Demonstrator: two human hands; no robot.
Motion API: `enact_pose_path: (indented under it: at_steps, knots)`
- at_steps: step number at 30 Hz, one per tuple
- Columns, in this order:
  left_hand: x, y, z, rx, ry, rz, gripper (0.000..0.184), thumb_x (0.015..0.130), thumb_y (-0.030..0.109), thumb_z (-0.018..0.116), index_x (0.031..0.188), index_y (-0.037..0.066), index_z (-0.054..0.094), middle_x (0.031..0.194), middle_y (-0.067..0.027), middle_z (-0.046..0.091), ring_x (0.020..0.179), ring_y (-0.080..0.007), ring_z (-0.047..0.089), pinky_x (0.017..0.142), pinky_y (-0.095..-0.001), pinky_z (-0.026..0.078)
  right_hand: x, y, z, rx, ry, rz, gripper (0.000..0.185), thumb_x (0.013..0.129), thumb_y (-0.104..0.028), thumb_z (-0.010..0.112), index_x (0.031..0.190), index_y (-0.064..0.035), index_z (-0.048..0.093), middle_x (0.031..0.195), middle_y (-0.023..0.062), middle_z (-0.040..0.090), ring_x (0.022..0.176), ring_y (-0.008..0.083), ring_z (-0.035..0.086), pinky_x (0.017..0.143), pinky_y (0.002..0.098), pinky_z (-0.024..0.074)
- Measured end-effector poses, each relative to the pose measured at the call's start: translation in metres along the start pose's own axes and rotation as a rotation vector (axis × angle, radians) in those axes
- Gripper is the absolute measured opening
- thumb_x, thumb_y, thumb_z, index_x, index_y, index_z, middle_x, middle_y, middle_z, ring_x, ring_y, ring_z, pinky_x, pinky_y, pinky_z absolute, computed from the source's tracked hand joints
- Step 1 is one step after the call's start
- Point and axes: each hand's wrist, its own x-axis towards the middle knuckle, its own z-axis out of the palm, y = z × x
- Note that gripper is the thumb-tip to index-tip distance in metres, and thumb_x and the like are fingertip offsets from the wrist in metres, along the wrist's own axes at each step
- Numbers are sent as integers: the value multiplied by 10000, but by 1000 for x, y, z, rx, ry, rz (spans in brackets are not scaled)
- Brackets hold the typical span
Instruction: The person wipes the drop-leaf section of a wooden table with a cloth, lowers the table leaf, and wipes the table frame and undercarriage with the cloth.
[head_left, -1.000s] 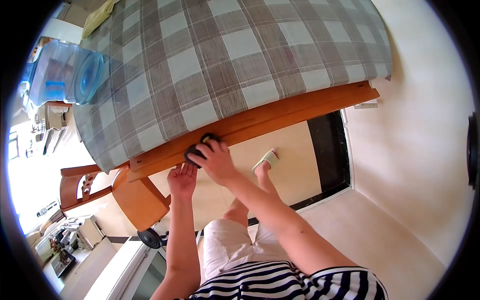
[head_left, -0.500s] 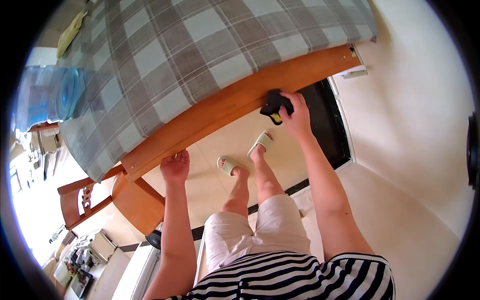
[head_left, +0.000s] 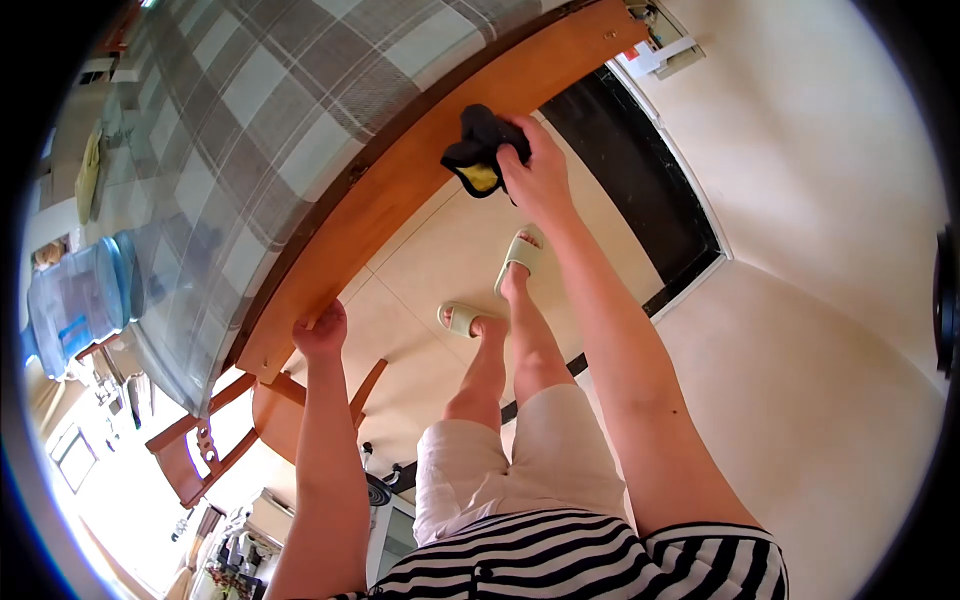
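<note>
A long orange-brown wooden panel (head_left: 420, 180) runs along the edge of the table, below the checked tablecloth (head_left: 270, 90). My left hand (head_left: 322, 328) is closed on the panel's lower edge near its left end, some fingers hidden by the wood. In my right hand (head_left: 540, 175) is a bunched black and yellow cloth (head_left: 480, 150), pinched between thumb and fingers. The cloth lies against the panel's face and hangs partly below its lower edge. Between the tablecloth and the panel a dark strip shows.
A large blue water bottle (head_left: 85, 295) lies on its side at the table's left. Below the table's left corner stands a wooden chair (head_left: 280, 415). My feet in pale slippers (head_left: 520, 262) are on the tiled floor, with a white wall (head_left: 800, 200) at right.
The view has turned, so the table slants more steeply. My right hand has moved the cloth leftward along the panel. My left hand's fingers have curled around the edge.
</note>
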Motion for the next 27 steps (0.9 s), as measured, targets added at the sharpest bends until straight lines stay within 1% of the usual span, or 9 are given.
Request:
enact_pose_path:
  at_steps: [2, 5, 9, 13, 16, 18, 21, 24, 27]
  knots:
    - [22, 5, -2, -12, 32, 1, 352, 872, 165, 445, 1170, 27, 571, 1178, -141, 618, 1088, -291, 595, 924, -454, 480, 4, 5, 4, 57, -33, 81, 323, 834, -70, 537, 1145, -43, 621, 882, 99, 660, 675, 174, 624, 639, 295, 501]
    - [38, 5, 4, -42, 81, 14, 380, 868, 191, 429, 1182, 28, 567, 1188, -146, 615, 1109, -311, 587, 932, -484, 468, 8, 4, 9, 276, -183, 165, 355, 795, -45, 527, 1135, -29, 630, 1006, 114, 665, 982, 231, 623, 908, 332, 473]
    - [54, 9, 6, -88, 119, 64, 436, 827, 191, 423, 1199, 3, 553, 1228, -183, 592, 1190, -330, 547, 1002, -494, 408, 4, 1, 26, 198, -208, 72, 363, 800, -54, 526, 1145, -30, 632, 1101, 160, 647, 1018, 277, 624, 907, 348, 477]
    - [46, 5, 10, -94, 78, 45, 432, 869, 211, 407, 1227, 2, 528, 1256, -178, 580, 1189, -330, 545, 966, -505, 429, 10, -11, 37, 118, -147, -27, 352, 811, -61, 547, 1153, -30, 623, 1116, 171, 636, 1014, 317, 618, 902, 372, 483]
    - [41, 6, 7, -65, 13, 20, 442, 871, 209, 417, 1252, 2, 505, 1299, -179, 554, 1237, -331, 515, 995, -499, 406, 31, -16, 44, 6, 21, -281, 327, 798, -86, 621, 1124, -90, 649, 1087, 147, 631, 1019, 364, 577, 864, 435, 483]
    - [38, 8, 4, -62, -44, -9, 447, 869, 205, 427, 1263, 3, 492, 1320, -180, 540, 1261, -331, 497, 1009, -495, 395, 48, -12, 48, -325, 123, -497, 308, 828, -142, 667, 1131, -98, 645, 1098, 115, 636, 1032, 333, 569, 870, 428, 452]
    - [21, 2, 3, -28, -89, -23, 454, 862, 180, 443, 1281, 8, 468, 1354, -179, 514, 1303, -326, 465, 1044, -494, 373, 59, -5, 64, -545, 149, -592, 295, 829, -179, 678, 1120, -136, 656, 1131, 80, 632, 1088, 323, 531, 888, 459, 411]
    - [-13, -15, 8, 140, 21, 63, 492, 858, 132, 441, 1329, -8, 421, 1407, -172, 471, 1336, -310, 441, 1103, -497, 352, 57, -4, 78, -675, 91, -544, 311, 832, -185, 664, 1140, -145, 652, 1129, 69, 628, 1158, 326, 496, 981, 491, 335]
    - [-36, -22, -13, 226, -9, 30, 510, 890, 143, 394, 1380, 2, 395, 1442, -171, 448, 1348, -300, 435, 1097, -473, 371, 50, -12, 83, -656, 27, -517, 293, 830, -196, 662, 1118, -142, 655, 1111, 71, 635, 1139, 341, 503, 921, 502, 372]
